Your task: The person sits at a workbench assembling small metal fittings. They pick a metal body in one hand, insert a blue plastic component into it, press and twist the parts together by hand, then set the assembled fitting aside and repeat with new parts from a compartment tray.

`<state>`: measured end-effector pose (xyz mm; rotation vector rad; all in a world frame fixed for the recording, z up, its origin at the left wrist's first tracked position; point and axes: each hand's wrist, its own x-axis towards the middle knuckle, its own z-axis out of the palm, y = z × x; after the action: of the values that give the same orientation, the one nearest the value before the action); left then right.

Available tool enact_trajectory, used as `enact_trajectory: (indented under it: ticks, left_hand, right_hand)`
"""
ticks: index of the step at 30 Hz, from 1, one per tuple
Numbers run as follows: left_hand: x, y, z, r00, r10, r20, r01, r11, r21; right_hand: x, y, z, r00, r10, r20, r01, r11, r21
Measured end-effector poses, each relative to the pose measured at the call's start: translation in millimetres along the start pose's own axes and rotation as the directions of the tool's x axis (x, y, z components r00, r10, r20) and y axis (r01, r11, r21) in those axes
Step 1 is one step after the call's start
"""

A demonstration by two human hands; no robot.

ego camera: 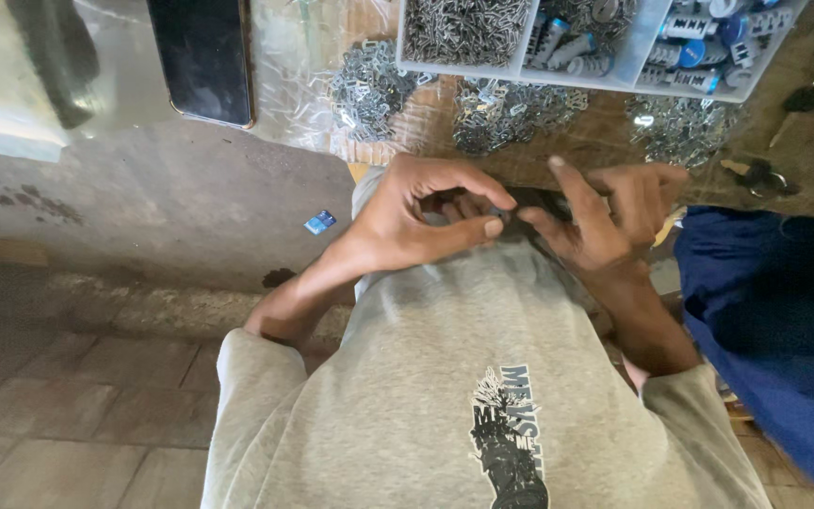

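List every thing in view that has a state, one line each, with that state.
Left hand: fingers curled, thumb meeting the right hand's fingers.
Right hand: index finger raised, pinching something small and dark, hidden.
White plastic compartment tray: open, filled with small metal parts.
Black flat phone: screen dark.
Loose grey metal clips: heaped on the bench.

Dark phone at eleven o'clock, divided parts tray at one o'clock, heaps of small metal clips at twelve on the counter, blue cloth at three, brick floor at eight
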<state>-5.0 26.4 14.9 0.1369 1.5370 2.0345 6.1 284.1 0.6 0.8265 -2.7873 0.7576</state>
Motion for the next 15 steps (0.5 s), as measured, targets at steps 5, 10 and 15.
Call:
enact_trajectory:
  ticks: [5, 10, 15]
  left_hand:
    - [0, -7, 5, 0.99, -0.079, -0.117, 0.057, 0.982, -0.179]
    - [-3, -7, 10, 0.992, -0.074, -0.099, 0.059, 0.987, -0.149]
    - [2, -6, 18, 0.992, -0.066, -0.111, 0.043, 0.98, -0.196]
  right_hand:
    - [-9, 6, 10, 0.981, -0.188, -0.042, 0.183, 0.979, -0.088]
    - [2, 2, 8, 0.986, -0.095, -0.137, 0.136, 0.934, 0.329]
    - [22, -13, 0, 0.99, 0.001, -0.141, 0.073, 0.853, 0.517]
